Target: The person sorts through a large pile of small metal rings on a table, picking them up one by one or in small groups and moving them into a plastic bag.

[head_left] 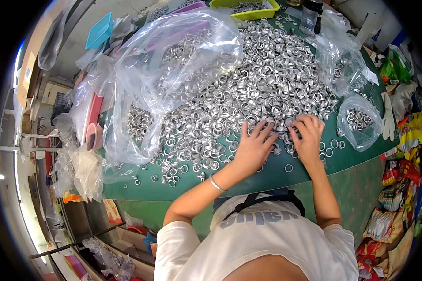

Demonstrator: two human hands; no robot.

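Note:
A large heap of small silver metal rings [248, 79] covers the green table [267, 178]. My left hand [254, 146] lies flat on the near edge of the heap, fingers spread over the rings. My right hand [307, 138] rests beside it with fingers curled among the rings; whether it grips any is hidden. A thin bracelet [216, 183] circles my left wrist. A few loose rings [289, 167] lie on bare green surface near my hands.
A big clear plastic bag [169, 70] with rings spreads over the table's left. Smaller bags of rings [358, 119] lie right, beside a white glove [388, 119]. A yellow-green tray [246, 9] and dark jar [311, 16] stand at the back. Colourful packets [398, 187] pile right.

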